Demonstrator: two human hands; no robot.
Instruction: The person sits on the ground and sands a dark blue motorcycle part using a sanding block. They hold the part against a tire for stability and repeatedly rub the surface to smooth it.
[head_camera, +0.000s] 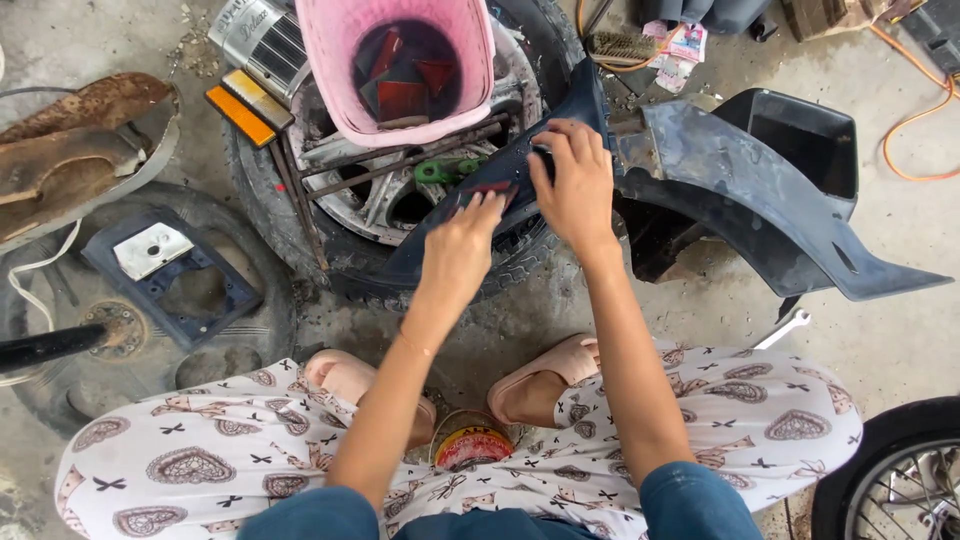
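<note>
A dark blue plastic body panel (720, 170) lies across a car wheel with tyre (400, 200) on the concrete floor. My left hand (462, 240) presses a small dark red sanding pad (490, 190) against the panel's narrow left part. My right hand (575, 180) lies on top of the panel just right of that, fingers curled over its upper edge and holding it down. I am squatting, with pink sandals (545, 375) under patterned trousers.
A pink bucket (400, 70) of dark water with red pieces stands on the wheel. A small round tin (472, 447) sits between my feet. Another tyre (130, 300), a rusty fender (80, 140), a wrench (785, 328), an orange cable (915, 120) and a spoked wheel (900, 480) surround me.
</note>
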